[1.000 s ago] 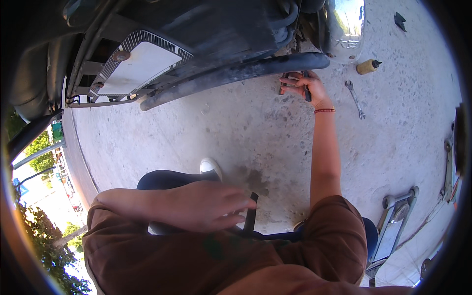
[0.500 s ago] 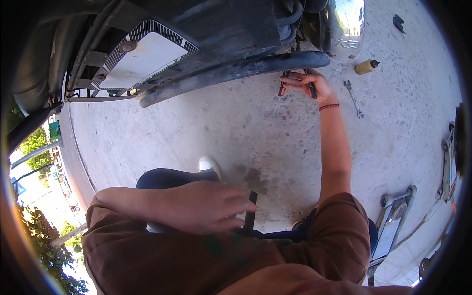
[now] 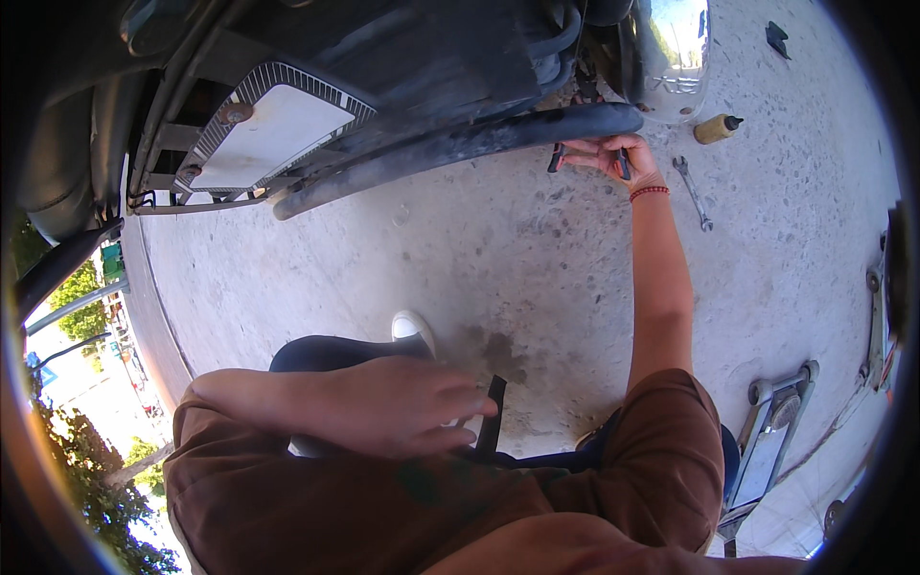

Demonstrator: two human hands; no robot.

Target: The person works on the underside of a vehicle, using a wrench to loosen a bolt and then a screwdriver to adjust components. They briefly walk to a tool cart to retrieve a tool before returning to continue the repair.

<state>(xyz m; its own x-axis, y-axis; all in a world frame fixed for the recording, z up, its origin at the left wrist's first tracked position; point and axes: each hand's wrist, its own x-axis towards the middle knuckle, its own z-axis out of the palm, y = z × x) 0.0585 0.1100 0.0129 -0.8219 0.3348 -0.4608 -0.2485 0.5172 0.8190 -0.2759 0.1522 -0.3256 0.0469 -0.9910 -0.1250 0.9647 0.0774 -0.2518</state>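
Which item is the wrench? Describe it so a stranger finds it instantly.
Find the long dark tube crossing the top of the picture, then the right hand just below its right end. On the concrete floor right of that hand lies the wrench. It is slim, bare and silvery, unlike the stubby, yellowish bottle with a dark tip farther up.

Concrete floor, light grey, rough, pitted with darker specks all over. Dark stain, irregular, near middle of the floor's lower part. Floor's left edge bordered by a darker grey strip, curved by the lens. Beyond that edge: outdoors, very bright, partly washed out. Green trees out there; more leafy foliage lower down, with a pale trunk. Daylight; floor evenly lit, slightly bluish.
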